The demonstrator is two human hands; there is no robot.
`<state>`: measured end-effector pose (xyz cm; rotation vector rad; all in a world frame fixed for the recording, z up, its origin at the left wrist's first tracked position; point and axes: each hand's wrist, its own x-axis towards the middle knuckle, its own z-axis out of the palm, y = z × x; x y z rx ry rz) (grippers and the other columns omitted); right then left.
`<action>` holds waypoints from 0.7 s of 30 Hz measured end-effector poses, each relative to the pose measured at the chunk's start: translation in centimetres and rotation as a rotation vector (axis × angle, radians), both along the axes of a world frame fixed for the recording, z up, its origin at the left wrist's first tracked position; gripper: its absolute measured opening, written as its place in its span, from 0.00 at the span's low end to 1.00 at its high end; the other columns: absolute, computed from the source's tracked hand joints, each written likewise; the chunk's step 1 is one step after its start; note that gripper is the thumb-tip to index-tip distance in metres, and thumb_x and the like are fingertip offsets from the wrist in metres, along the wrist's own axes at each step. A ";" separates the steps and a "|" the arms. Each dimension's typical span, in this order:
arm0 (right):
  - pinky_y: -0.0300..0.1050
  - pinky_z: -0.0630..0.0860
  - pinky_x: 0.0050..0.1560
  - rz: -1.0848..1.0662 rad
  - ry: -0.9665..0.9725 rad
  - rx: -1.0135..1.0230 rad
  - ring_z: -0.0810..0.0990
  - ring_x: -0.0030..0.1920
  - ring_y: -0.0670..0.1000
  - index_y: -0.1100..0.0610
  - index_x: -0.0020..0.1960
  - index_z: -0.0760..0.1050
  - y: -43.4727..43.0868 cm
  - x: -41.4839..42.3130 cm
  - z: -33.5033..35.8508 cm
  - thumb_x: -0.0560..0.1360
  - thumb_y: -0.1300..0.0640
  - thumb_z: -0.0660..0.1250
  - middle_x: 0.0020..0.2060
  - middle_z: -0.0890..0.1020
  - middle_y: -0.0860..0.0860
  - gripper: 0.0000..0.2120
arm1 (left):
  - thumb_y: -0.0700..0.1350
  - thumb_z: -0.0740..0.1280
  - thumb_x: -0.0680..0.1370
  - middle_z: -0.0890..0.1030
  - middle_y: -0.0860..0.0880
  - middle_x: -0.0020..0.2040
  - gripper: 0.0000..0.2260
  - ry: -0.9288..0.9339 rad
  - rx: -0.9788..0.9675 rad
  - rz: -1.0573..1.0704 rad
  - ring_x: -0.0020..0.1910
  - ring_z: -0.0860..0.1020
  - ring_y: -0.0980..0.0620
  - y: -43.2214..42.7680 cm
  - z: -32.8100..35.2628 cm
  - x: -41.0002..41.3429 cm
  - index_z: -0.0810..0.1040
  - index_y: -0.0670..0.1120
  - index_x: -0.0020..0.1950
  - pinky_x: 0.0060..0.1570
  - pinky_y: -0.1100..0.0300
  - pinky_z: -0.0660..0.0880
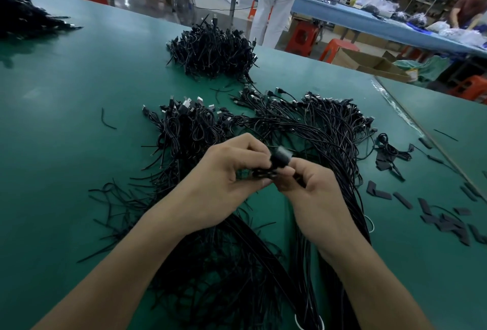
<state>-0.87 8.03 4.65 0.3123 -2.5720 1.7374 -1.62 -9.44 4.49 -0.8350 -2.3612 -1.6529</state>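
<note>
The green table (66, 119) carries everything, and I judge it is laid out as a work line running away from me. The widest thing on it is the sheaf of long loose cables (337, 150), running from the near edge under my forearms and fanning out ahead, close enough that I can draw one without stretching. Left of it lies a tangled pile with plugs upward (184, 121), and well beyond that a heap of tied bundles (213, 50), far enough off to be out of my way, probably the finished ones. Short black strips (445, 224) are scattered at my right, near the hand that would pick one up. Above the sheaf I hold my work: my left hand (224, 182) has its fingers curled round a small coiled cable (263, 171), pinching the loops so they cannot spring apart, while my right hand (316, 192) grips the coil's other side, thumb and fingers closed on it as if winding or fastening something about its middle. The coil sits between the two hands, clear of the table. Most of it is covered by my fingers, so I cannot tell how many loops it has or whether a strip is already round it. The pale blurred tip (284, 152) above my right thumb is smeared; it may be a plug.
</note>
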 end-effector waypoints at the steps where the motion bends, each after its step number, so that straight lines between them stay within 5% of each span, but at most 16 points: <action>1: 0.37 0.72 0.37 -0.002 -0.037 -0.043 0.74 0.35 0.45 0.52 0.42 0.82 0.2 0.0 -0.1 0.79 0.55 0.67 0.32 0.80 0.46 0.08 | 0.32 0.72 0.75 0.78 0.51 0.49 0.13 0.016 -0.029 -0.005 0.50 0.77 0.53 0.2 -0.1 0.0 0.86 0.47 0.55 0.49 0.66 0.71; 3: 0.30 0.69 0.35 -0.012 -0.129 -0.116 0.72 0.33 0.40 0.54 0.42 0.82 0.5 -0.1 -0.4 0.77 0.51 0.66 0.29 0.77 0.42 0.10 | 0.33 0.71 0.76 0.78 0.50 0.51 0.13 0.035 -0.080 0.011 0.53 0.77 0.52 0.6 -0.3 0.0 0.86 0.47 0.56 0.50 0.64 0.72; 7: 0.38 0.68 0.36 -0.043 -0.360 -0.253 0.73 0.36 0.43 0.48 0.38 0.85 1.0 -0.3 -1.5 0.79 0.56 0.66 0.31 0.77 0.43 0.14 | 0.41 0.69 0.79 0.80 0.56 0.55 0.13 0.016 -0.150 0.080 0.57 0.77 0.59 1.3 -1.1 0.0 0.81 0.49 0.63 0.57 0.61 0.75; 12: 0.33 0.68 0.30 -0.098 -0.300 -0.217 0.72 0.31 0.43 0.51 0.46 0.83 1.4 -0.2 -2.4 0.80 0.52 0.66 0.28 0.74 0.44 0.09 | 0.46 0.74 0.76 0.81 0.61 0.45 0.15 -0.065 -0.016 0.214 0.42 0.82 0.61 1.1 -2.2 -0.6 0.77 0.61 0.58 0.41 0.69 0.76; 15: 0.30 0.70 0.29 -0.102 -0.299 -0.148 0.73 0.29 0.42 0.51 0.50 0.80 1.9 0.0 -3.3 0.81 0.52 0.65 0.27 0.76 0.43 0.06 | 0.49 0.76 0.74 0.80 0.63 0.45 0.16 -0.127 0.059 0.348 0.40 0.82 0.60 0.7 -2.6 -1.3 0.73 0.66 0.53 0.40 0.69 0.77; 18: 0.32 0.72 0.34 -0.075 -0.330 -0.060 0.74 0.30 0.42 0.51 0.50 0.79 2.2 0.4 -4.4 0.81 0.51 0.65 0.29 0.76 0.43 0.06 | 0.53 0.76 0.73 0.82 0.62 0.43 0.14 -0.190 0.081 0.439 0.39 0.83 0.58 0.1 -3.0 -2.1 0.74 0.65 0.52 0.41 0.64 0.79; 21: 0.35 0.75 0.37 -0.027 -0.344 0.065 0.75 0.33 0.42 0.49 0.49 0.79 2.2 0.6 -5.5 0.80 0.49 0.65 0.34 0.78 0.45 0.06 | 0.51 0.76 0.73 0.85 0.54 0.41 0.15 -0.226 0.119 0.513 0.38 0.84 0.56 -0.6 -3.0 -3.3 0.78 0.53 0.58 0.43 0.52 0.83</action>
